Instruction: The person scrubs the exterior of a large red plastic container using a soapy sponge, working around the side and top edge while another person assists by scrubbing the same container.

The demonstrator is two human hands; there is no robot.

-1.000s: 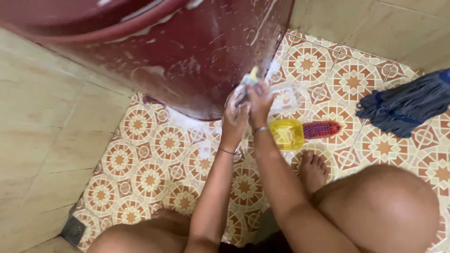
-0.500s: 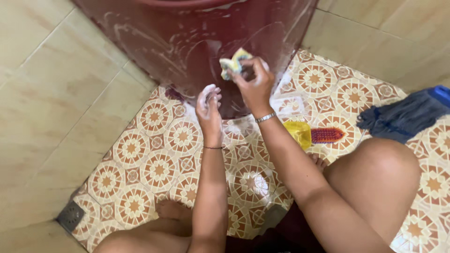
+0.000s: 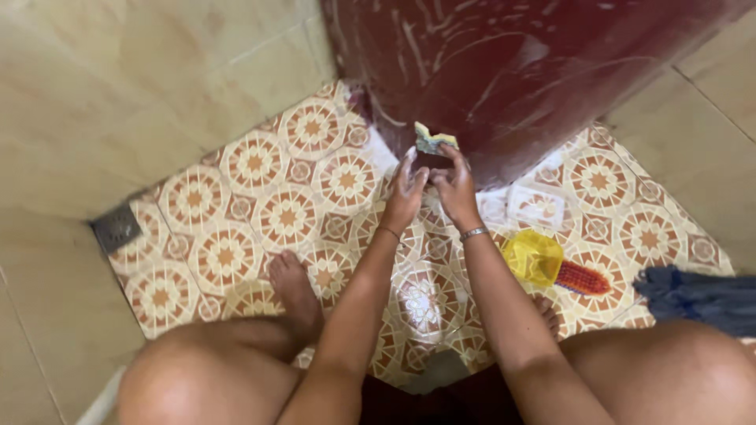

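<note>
Two soapy hands up at the dark red barrel (image 3: 504, 71): right hand (image 3: 455, 185) pinches a yellow-green sponge (image 3: 434, 140), long axis sideways, against it, left hand (image 3: 405, 191) loosely open beside

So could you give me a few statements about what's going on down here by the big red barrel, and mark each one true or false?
1. The right hand holds a small sponge against the dark red barrel. True.
2. The left hand grips the yellow brush. False: the brush lies on the floor, right of the right arm, untouched.
3. The barrel's side is streaked with white soap suds. True.
4. The floor drain sits right of the barrel. False: it is at the left, in the corner by the wall.
5. The floor tiles are plain white. False: they bear orange and cream round patterns.
</note>
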